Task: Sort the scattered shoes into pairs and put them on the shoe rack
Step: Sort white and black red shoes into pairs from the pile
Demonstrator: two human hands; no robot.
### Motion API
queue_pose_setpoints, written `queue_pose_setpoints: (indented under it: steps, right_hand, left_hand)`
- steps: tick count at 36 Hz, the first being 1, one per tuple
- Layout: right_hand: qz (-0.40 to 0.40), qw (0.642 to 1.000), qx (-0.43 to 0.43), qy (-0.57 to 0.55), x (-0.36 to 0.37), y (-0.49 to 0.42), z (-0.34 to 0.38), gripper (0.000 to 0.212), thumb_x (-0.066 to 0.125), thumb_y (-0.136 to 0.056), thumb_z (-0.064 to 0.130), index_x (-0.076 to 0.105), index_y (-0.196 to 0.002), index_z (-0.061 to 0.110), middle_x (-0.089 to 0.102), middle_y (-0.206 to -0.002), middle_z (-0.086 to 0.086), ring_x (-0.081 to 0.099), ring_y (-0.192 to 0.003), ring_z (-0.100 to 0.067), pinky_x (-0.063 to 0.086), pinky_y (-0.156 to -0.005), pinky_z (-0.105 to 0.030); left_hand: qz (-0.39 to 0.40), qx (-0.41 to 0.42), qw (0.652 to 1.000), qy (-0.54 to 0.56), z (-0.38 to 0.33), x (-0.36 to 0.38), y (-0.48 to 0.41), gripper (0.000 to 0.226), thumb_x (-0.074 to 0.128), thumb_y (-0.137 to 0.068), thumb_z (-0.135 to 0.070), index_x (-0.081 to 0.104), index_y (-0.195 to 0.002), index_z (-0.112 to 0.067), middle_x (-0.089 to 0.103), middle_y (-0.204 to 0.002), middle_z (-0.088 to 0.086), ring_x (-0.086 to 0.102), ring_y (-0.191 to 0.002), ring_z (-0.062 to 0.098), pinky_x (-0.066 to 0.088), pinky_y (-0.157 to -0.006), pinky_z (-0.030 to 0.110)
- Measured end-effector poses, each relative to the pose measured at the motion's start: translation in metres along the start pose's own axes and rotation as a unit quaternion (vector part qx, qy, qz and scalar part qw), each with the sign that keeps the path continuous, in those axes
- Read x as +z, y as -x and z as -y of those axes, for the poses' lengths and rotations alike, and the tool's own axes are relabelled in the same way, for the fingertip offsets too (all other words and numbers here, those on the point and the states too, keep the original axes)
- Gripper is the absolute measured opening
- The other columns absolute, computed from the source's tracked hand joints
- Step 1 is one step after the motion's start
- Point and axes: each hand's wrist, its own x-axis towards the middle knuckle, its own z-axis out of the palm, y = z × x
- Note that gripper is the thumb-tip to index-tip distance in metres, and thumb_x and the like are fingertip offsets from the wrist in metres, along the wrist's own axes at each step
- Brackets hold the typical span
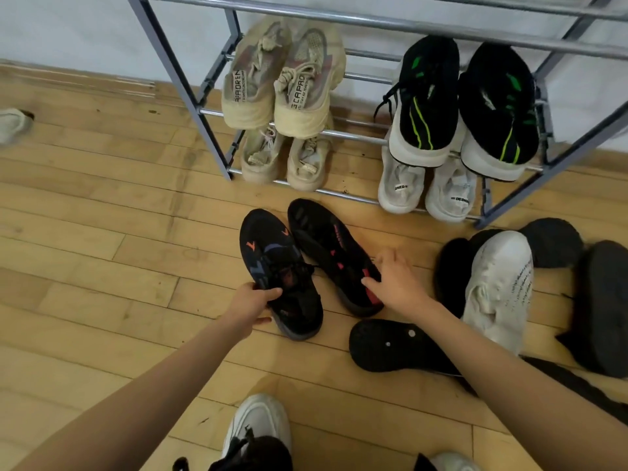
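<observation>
Head view, hands seemingly gripping black shoes, bare floor leftward

Both forearms are bare to the frame edge, with no sleeves, watch or rings visible. The left hand and right hand wear no gloves. Near the bottom edge, a white sneaker with dark laces covers one foot.

My right forearm hides part of the black sole; the pale shoe at the left edge is cut off.
</observation>
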Motion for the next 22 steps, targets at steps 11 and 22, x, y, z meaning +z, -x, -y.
queue_pose_setpoints:
  steps: [11, 22]
  right_hand:
    - [0.244, 0.904, 0.224, -0.27, -0.014, -0.024, -0.004, 0.055, 0.062, -0.082, -0.002, 0.046, -0.133, 0.013, 0.052, -0.133, -0.012, 0.052, -0.118, -0.03, 0.053, -0.087, -0.043]
    - [0.24, 0.908, 0.223, -0.261, -0.003, -0.009, 0.0, 0.04, 0.056, -0.086, -0.001, 0.049, -0.125, 0.006, 0.054, -0.126, -0.015, 0.056, -0.113, -0.029, 0.052, -0.092, -0.042]
  left_hand:
    - [0.068, -0.075, 0.992, 0.071, 0.007, 0.012, 0.021, 0.095, 0.055, -0.079, 0.018, 0.014, -0.147, -0.034, 0.035, -0.148, 0.011, 0.04, -0.128, 0.041, 0.051, -0.079, 0.058]
    - [0.055, -0.046, 0.996, 0.051, 0.014, 0.009, 0.023, 0.095, 0.04, -0.08, 0.025, 0.016, -0.146, -0.038, 0.029, -0.151, 0.012, 0.037, -0.13, 0.04, 0.052, -0.074, 0.053]
